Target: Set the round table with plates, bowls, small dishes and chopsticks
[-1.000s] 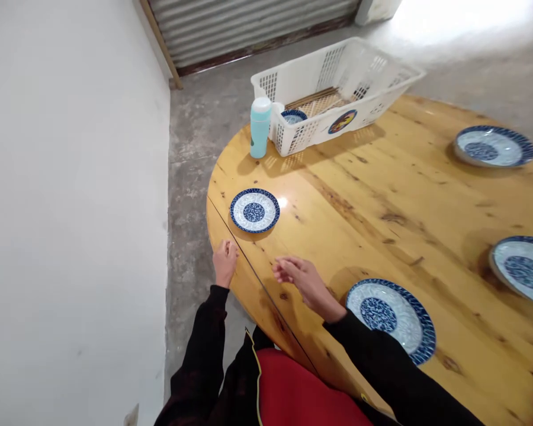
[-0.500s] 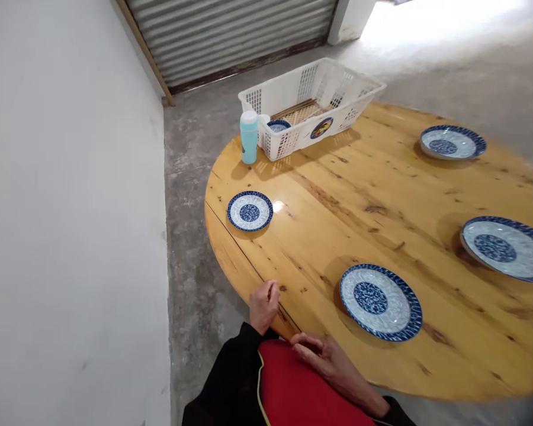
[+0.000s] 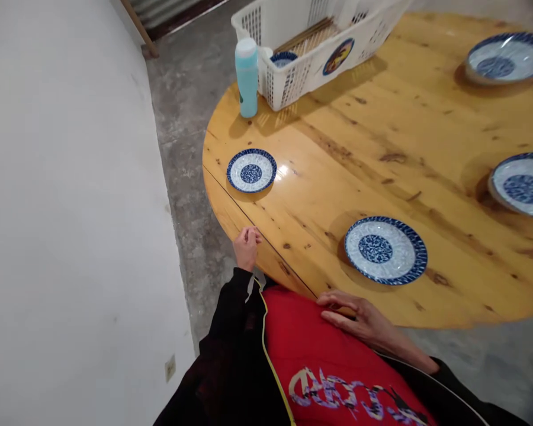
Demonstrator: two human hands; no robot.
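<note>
My left hand (image 3: 247, 247) rests at the near left edge of the wooden table (image 3: 320, 195), its fingers curled in and no object showing in them. Against the front of the red shirt (image 3: 293, 331), by the table's near edge, my right hand (image 3: 368, 322) is open, thumb and fingers apart around nothing. A blue-and-white plate (image 3: 385, 251) lies just beyond the right hand. Past the left hand is a smaller blue-rimmed plate (image 3: 251, 171). Neither hand touches a plate.
At the back stands a white plastic basket (image 3: 302, 80) holding a blue-patterned dish and thin sticks. A light-blue bottle (image 3: 247, 80) is beside it. More plates sit at the right: one far plate (image 3: 500, 62), one nearer plate (image 3: 526, 188). A white wall (image 3: 71, 207) runs along the left.
The view has tipped downward, so the table items sit higher and more of the red shirt shows. My left hand has shifted slightly left along the edge; my right hand stays near the shirt.
</note>
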